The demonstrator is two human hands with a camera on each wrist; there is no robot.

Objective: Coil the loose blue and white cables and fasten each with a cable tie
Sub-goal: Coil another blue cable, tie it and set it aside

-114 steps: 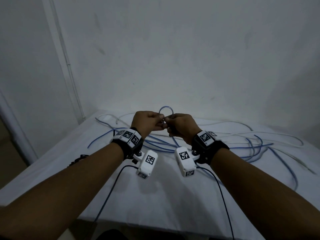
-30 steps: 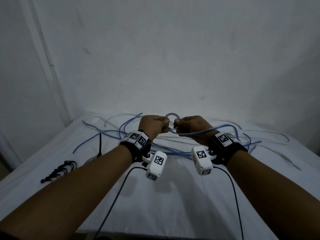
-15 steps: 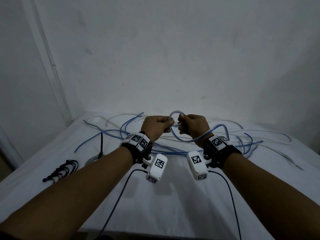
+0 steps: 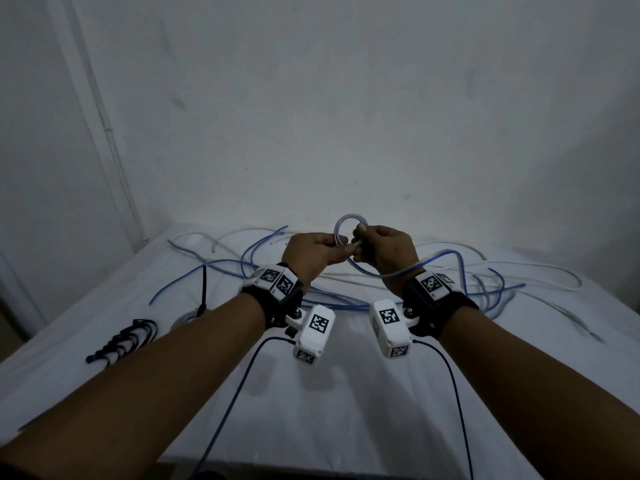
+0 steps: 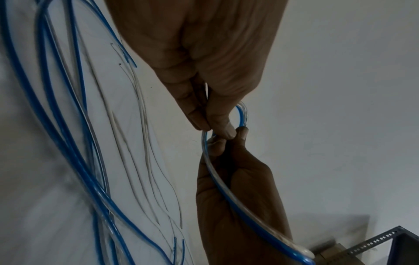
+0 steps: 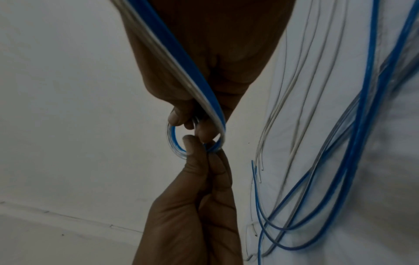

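Observation:
Above the white table (image 4: 346, 410), both hands hold a small coil (image 4: 341, 230) of blue-and-clear cable. My left hand (image 4: 346, 251) pinches the coil's lower side, thumb against fingers (image 5: 211, 125). My right hand (image 4: 358, 237) pinches its right side, and the trailing cable (image 4: 415, 268) runs back over the right wrist. The coil (image 6: 174, 141) shows between both hands' fingertips in the right wrist view. Loose blue cables (image 4: 249, 268) and white cables (image 4: 540, 271) sprawl across the far half of the table. Black cable ties (image 4: 121, 341) lie at the left.
A tied clear coil (image 4: 187, 320) with an upright black tie (image 4: 204, 289) lies left of my left arm. The wall (image 4: 346, 133) stands right behind the table. A perforated metal frame (image 5: 385, 240) shows in the left wrist view. Black camera leads (image 4: 235, 403) hang from both wrists.
Both hands have kept their hold on the small coil and risen slightly. The right hand has turned, and the trailing cable now lies lower across its wrist.

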